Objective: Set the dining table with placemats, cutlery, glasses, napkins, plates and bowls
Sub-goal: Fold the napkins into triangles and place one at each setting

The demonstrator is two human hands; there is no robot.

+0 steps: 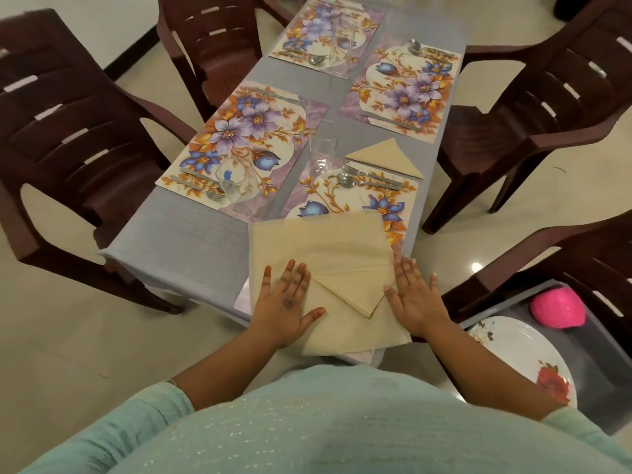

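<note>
- A long desk [191, 234] under a grey cloth runs away from the camera.
- Dark brown slatted plastic chairs [68, 138] stand along both sides.
- The floor [61, 336] is glossy cream tile, catching a bright light reflection [476, 267] at right.
- A white wall [113, 25] with dark skirting shows far left.

Pretty soft, even indoor light here, warm-ish and not very bright. One hot glare spot on the glossy floor [476, 267] at right, probably a ceiling lamp reflecting. Shadows are faint and smudgy. Strong wide-angle bending, the chairs [68, 131] bow outward toward the edges. Upper part of the frame looks smeared, and the glasses [323, 148] are hard to make out.
</note>
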